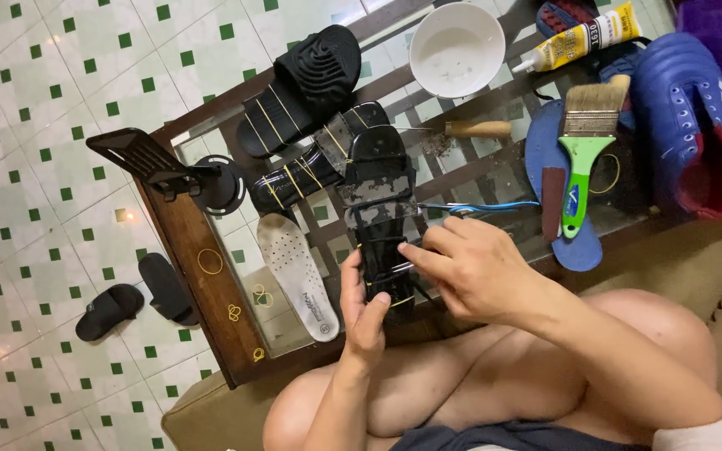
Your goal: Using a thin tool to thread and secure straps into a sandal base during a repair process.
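Over the glass surface (211,276), the left hand (363,313) grips a black sandal (382,209) while the right hand (474,267) pinches a rubber band around it, mid-binding; next, seating that band snugly seems needed.

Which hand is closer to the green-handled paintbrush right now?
Right. The right hand works at the black sandal, just left of the paintbrush; the left hand grips the sandal's near end, farther away.

1 white and yellow glue tube (582,35) lies at the table's far edge beside the white bowl (456,48)
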